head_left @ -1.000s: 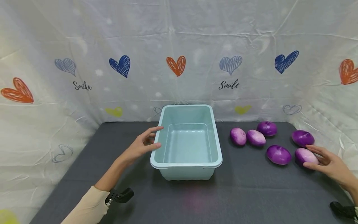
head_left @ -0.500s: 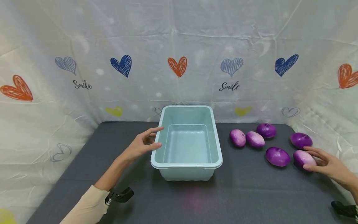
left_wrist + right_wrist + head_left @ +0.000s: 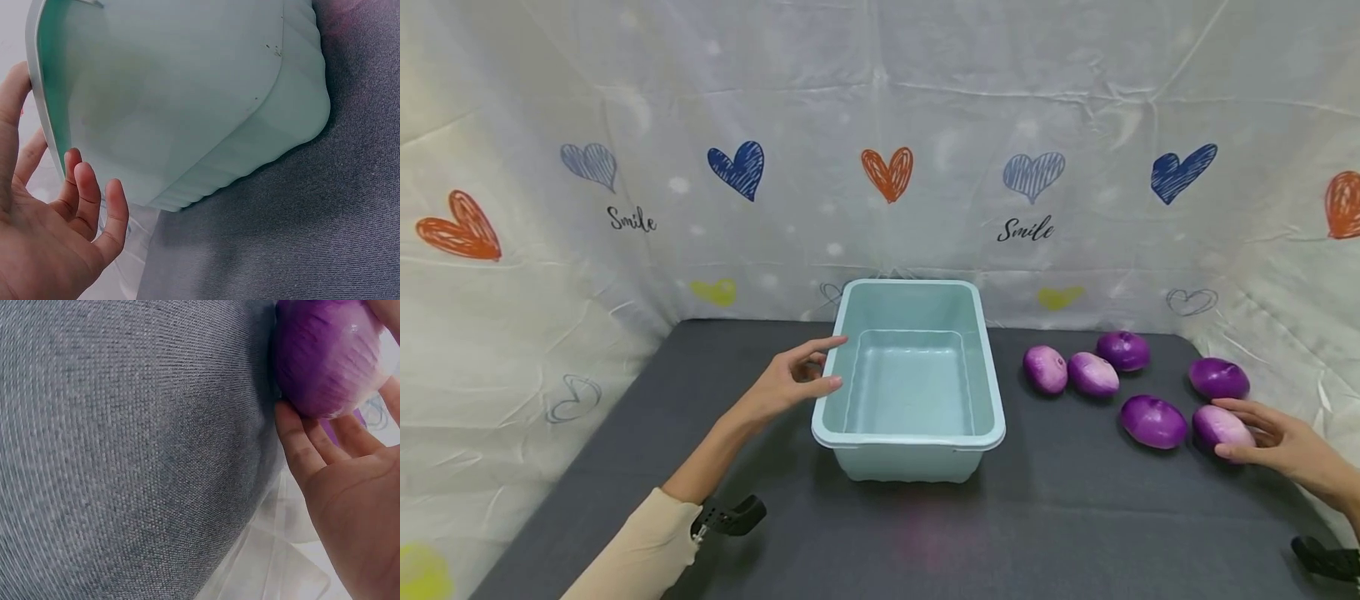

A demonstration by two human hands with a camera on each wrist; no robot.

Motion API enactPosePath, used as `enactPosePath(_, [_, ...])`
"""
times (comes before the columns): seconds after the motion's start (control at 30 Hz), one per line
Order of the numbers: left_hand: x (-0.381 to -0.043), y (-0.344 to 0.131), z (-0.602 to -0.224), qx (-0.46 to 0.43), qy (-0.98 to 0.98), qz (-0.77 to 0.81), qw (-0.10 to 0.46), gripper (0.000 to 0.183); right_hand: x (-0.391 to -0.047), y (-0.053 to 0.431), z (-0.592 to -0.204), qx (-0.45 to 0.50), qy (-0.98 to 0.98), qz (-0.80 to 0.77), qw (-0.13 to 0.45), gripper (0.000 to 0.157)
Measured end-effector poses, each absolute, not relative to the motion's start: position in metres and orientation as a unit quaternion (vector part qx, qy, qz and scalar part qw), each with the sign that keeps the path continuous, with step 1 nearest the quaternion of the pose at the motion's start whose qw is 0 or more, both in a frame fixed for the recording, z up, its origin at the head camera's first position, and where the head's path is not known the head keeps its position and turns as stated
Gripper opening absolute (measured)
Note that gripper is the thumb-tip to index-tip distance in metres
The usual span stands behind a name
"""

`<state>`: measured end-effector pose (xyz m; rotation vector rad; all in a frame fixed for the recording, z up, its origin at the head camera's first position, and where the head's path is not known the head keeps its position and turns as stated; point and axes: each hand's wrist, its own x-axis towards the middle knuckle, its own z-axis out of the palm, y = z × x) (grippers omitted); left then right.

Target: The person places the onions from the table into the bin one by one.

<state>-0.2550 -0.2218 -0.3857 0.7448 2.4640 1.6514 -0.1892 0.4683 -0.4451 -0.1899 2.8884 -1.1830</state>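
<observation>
My left hand (image 3: 790, 375) is at the left long side of a pale blue-green plastic tub (image 3: 908, 442), with index and thumb tips on its rim. In the left wrist view, the remaining fingers bend loosely beside the tub's outer wall (image 3: 187, 94). At far right, my right hand (image 3: 1292, 442) holds a purple-and-white red onion (image 3: 1217, 423), thumb on the near side and fingers over the far side. The right wrist view shows several fingers around this onion (image 3: 331, 356), low against the dark cloth. Nothing lies in the tub.
Several more red onions lie on the dark cloth (image 3: 1075, 517): a darker one (image 3: 1153, 422) just left of the held one, another (image 3: 1219, 379) right behind it, and a group (image 3: 1093, 375) nearer the tub. A white curtain with printed hearts (image 3: 947, 100) stands behind and at both sides.
The right hand's fingers have come in closer around the onion. The left hand has stayed at the rim. The head view has shifted slightly.
</observation>
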Motion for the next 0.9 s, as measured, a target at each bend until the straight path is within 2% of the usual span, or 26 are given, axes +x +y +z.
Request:
enactPosePath(0.27, [-0.254,-0.221,-0.386,0.238,0.807,0.539,0.039,0.058,-0.188,0.467,-0.439,-0.086,0.906,-0.413,-0.035,0.062])
enactPosePath(0.6, [-0.259,-0.221,-0.385,0.241,0.792,0.559,0.041,0.056,-0.203,0.444,-0.416,-0.12,0.888,-0.442,-0.049,0.063])
enactPosePath(0.9, [-0.26,-0.221,-0.388,0.245,0.79,0.561,0.03,0.052,-0.223,0.403,-0.391,-0.147,0.873,-0.464,-0.031,0.064])
